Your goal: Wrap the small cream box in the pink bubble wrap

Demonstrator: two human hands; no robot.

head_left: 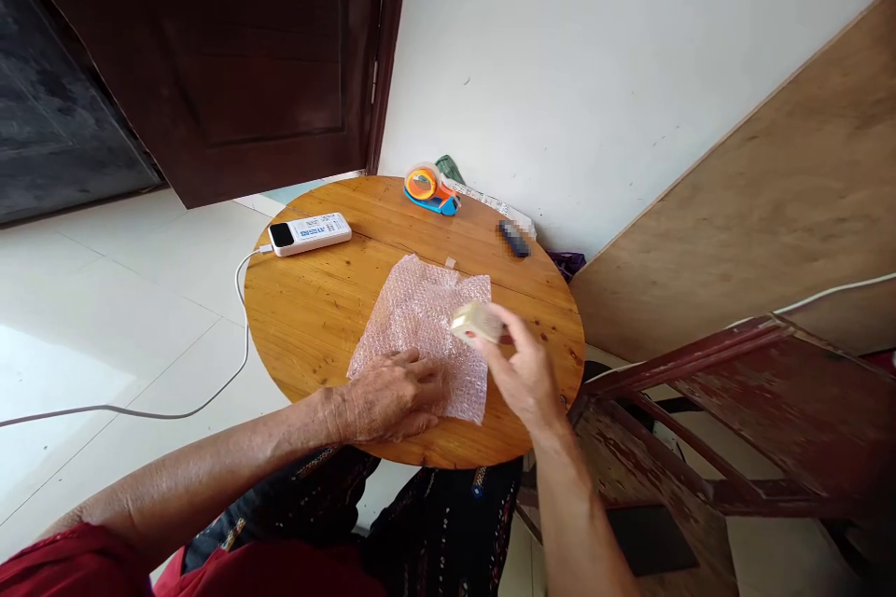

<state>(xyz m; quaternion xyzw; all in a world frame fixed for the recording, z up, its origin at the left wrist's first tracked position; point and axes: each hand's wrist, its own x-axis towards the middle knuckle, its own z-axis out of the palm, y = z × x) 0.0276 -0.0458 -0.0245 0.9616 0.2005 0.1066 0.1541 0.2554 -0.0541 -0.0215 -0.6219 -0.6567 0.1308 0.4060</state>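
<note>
A sheet of pink bubble wrap (420,308) lies on the round wooden table (301,317). My left hand (399,396) rests on its lower left part, fingers bent and lying on the wrap. Between the thumb and fingers of my right hand (522,368) is a small pale box-like object (478,322), held above the right side of the wrap and slightly blurred. What the object is cannot be made out.
A white power bank (312,233) with a cable sits at the table's left. An orange and blue tape dispenser (430,189) stands at the back, near a dark blurred item (514,239). A wooden chair (728,420) is on the right.
</note>
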